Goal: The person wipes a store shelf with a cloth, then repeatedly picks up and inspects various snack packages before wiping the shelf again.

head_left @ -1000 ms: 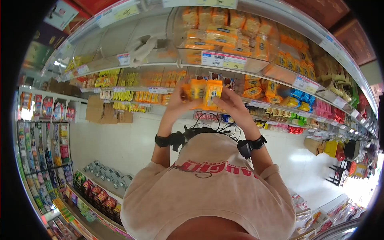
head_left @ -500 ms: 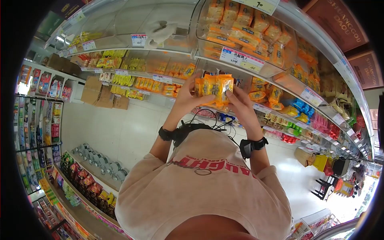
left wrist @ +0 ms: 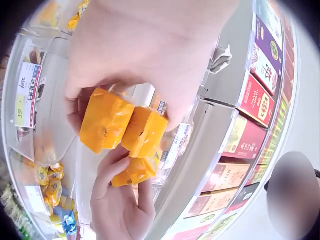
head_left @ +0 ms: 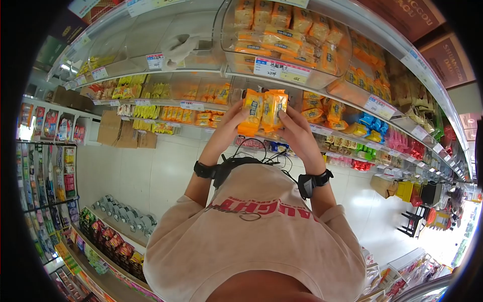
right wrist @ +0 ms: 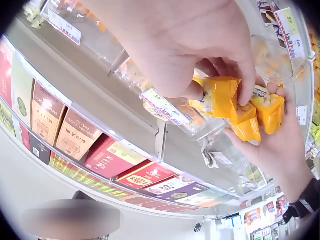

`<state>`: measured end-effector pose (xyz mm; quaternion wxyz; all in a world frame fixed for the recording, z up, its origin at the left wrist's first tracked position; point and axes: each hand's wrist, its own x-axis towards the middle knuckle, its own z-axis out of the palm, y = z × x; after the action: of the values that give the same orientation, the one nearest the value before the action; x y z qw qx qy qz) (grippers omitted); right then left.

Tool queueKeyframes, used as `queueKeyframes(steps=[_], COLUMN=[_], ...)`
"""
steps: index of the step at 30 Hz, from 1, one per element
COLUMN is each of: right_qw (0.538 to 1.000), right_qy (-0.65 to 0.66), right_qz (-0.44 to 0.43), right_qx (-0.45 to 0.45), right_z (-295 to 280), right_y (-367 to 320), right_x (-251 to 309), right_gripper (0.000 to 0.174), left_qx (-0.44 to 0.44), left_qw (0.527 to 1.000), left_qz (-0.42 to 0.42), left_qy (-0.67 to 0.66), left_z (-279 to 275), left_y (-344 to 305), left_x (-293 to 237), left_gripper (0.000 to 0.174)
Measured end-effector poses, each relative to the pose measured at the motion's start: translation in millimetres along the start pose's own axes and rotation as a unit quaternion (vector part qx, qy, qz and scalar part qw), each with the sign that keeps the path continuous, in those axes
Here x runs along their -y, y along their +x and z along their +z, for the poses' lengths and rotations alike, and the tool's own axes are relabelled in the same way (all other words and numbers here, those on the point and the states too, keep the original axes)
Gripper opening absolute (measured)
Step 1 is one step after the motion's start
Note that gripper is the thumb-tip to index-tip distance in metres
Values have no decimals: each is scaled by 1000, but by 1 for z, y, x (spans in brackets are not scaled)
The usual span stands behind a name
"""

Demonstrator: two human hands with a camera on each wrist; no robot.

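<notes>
Several orange-wrapped snack packs (head_left: 272, 111) are held between both hands in front of the shelves. The left hand (head_left: 229, 126) grips the packs at their left side; in the left wrist view this hand (left wrist: 135, 55) curls round two packs (left wrist: 106, 121) standing side by side. The right hand (head_left: 298, 132) holds the right side, its thumb on the front of a pack. In the right wrist view the right hand (right wrist: 190, 50) pinches a pack (right wrist: 222, 95), with more packs (right wrist: 269, 111) against the left hand (right wrist: 280, 155).
Above the hands is a clear bin of orange packs (head_left: 282, 40) with a price label (head_left: 283, 70). A whitish cloth-like item (head_left: 180, 49) lies on the shelf to its left. Cardboard (head_left: 118, 130) stands at the left, and black cables (head_left: 256, 148) lie near the shirt.
The view shifted right, then back left. The packs in the hands now stand more upright and spread slightly apart at the top, while both hands keep hold of them.
</notes>
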<state>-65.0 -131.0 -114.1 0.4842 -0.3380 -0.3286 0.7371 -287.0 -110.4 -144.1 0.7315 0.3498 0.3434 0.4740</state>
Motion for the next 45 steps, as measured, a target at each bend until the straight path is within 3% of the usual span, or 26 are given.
queueKeyframes(steps=[2,8,11,19,22,26,28,31,34,37,41,44,45], right_qw=[1000,999,994,955,954,956,945,857,924,970,976,970,970], right_qy=[-10,-15,-75,-247,-200,-217,-258,-407,-257,-182,-142,-121,-114], right_qz=[-10,-24,-44,-164,-218,-198,-198,-317,-283,-163,-166,-212,-213], right_qx=[-5,-39,-65,-34,-33,-20,-38,2,5,0,-9,-4,-7], right_z=[4,-8,-17,-39,-27,-31,-38,-42,-42,-48,-52,-50,-50], right_y=[-4,-11,-21,-46,-59,-66,-67,-57,-56,-62,-61,-58,-58], right_x=[1,-4,0,28,38,42,38,41,31,26,21,24,26], right_gripper=[53,50,47,47,46,46,49,49,51,52,53,52,52], left_qx=[-3,36,82,19,26,94,148,194,214,218,223,156,149], left_qw=[998,998,996,997,989,967,962,951,944,947,941,976,971], left_qz=[-13,-6,-31,-47,-25,-25,5,43,41,23,53,-15,-1], left_qy=[-54,-45,3,66,143,234,230,237,247,235,249,152,188], left_z=[-2,-2,-12,-4,11,30,31,39,44,50,48,54,56], left_y=[5,16,22,30,30,35,41,40,38,35,36,41,40], left_x=[7,6,2,2,-3,-12,-3,3,1,-3,-2,-5,-7], left_gripper=[53,52,52,56,58,60,65,70,72,72,62,50,49])
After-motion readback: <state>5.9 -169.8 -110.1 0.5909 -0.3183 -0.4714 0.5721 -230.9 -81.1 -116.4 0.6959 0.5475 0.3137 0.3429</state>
